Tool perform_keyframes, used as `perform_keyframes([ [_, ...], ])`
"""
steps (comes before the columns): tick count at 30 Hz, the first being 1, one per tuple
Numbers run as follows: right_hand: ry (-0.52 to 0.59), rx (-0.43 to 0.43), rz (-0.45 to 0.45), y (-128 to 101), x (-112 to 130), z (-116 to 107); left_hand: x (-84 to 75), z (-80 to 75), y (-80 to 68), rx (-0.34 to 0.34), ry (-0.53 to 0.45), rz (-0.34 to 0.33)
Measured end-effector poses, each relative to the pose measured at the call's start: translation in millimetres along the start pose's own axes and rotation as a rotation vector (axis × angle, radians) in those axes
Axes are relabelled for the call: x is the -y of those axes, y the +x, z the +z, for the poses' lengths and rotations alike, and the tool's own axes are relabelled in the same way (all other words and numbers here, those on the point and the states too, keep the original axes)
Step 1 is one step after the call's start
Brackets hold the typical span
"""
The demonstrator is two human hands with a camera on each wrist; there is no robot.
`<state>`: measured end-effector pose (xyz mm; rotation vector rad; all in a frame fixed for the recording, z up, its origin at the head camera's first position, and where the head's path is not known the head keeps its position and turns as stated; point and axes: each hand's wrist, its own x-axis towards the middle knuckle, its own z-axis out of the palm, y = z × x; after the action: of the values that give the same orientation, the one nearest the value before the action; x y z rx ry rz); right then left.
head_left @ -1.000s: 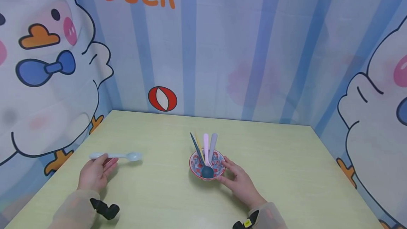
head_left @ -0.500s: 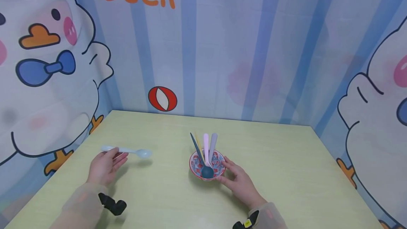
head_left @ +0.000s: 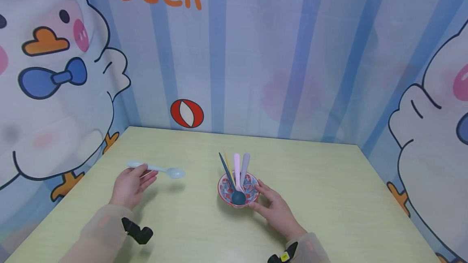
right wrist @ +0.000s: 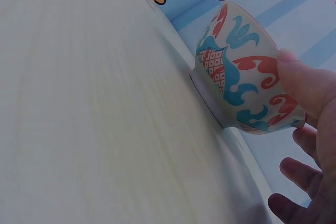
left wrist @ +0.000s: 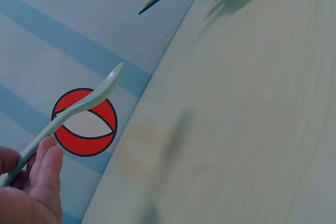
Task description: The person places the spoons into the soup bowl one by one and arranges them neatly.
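In the left hand point(head_left: 131, 184), raised a little above the table point(head_left: 329, 198), lies a pale blue spoon point(head_left: 156, 169), pinched by its handle between the thumb and the fingers point(left wrist: 46, 167) curled under it. The spoon's long axis runs nearly level, handle end out past the hand's far side and the spoon's head pointing inward, away from the hand and toward the patterned bowl point(head_left: 237, 189). From this hand the bowl lies to the right and very slightly nearer the person, a clear stretch of bare tabletop between the spoon's head and the bowl's rim; the left wrist view shows the same line, the spoon tip aimed along the wall toward the bowl at the top edge.

The right hand point(head_left: 275, 208) is the nearer of the two to the bowl: it rests on the table just beside it, fingers loosely spread, with the thumb point(right wrist: 307, 85) pressed against the bowl's outer wall. I cannot tell whether the other fingers touch it.

Inside the bowl, beyond that hand, a dark blue spoon point(head_left: 234, 190) sits head down, and beside it a pink handle point(head_left: 237, 165), a lilac handle point(head_left: 244, 163) and a thin yellow one lean back over the far rim, all pointing away from the person, roughly crosswise to the held spoon's axis.
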<state>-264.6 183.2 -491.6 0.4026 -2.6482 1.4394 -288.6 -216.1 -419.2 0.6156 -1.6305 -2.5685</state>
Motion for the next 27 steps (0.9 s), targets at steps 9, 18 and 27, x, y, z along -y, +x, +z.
perform_keyframes([
  [9,0.012,0.006,0.024,-0.2,1.6,0.2,4.3,12.4,-3.2,0.044,0.04,0.032],
  [18,0.005,0.004,0.02,-0.4,1.7,-0.2,8.7,26.6,-5.7,0.084,0.084,0.048],
  [27,0.011,0.001,0.016,0.1,1.0,0.0,12.2,43.6,-8.2,0.121,0.111,0.033],
])
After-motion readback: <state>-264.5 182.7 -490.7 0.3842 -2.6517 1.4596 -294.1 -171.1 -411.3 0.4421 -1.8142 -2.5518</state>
